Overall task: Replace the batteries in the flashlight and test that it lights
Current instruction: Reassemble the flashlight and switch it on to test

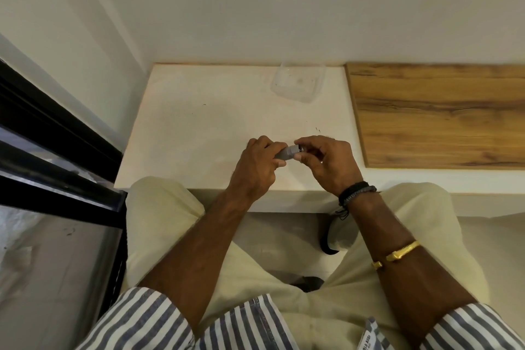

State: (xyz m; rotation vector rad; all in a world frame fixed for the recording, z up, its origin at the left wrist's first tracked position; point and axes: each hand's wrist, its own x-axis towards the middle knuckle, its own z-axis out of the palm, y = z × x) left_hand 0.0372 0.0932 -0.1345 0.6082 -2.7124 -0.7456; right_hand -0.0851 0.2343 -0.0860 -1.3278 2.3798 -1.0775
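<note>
Striped sleeves [147, 318] in blue and white frame the bottom of the view, rolled above both bare forearms, with pale trousers [284, 264] on the knees below them. At far left a black window frame [56, 128] runs diagonally beside the white tabletop [199, 122].

Over the front part of that tabletop, the left hand [255, 165] wraps its curled fingers round the body of a small grey flashlight [285, 154]; the thumb lies under the barrel and the fingertips close over its top. The flashlight lies roughly level, pointing toward the right, and only a short grey length shows between the two hands. The right hand [326, 162] meets it there, pinching its right end between thumb and the tips of the first fingers, the other fingers loosely bent behind. Whether that end is the cap or the head cannot be told.

Black bracelets [356, 193] circle the right wrist and a gold bangle [400, 253] sits farther up that forearm. Well behind the hands, near the wall, a clear plastic container [298, 82] rests on the tabletop. A wooden panel [440, 113] adjoins the white surface at right.
</note>
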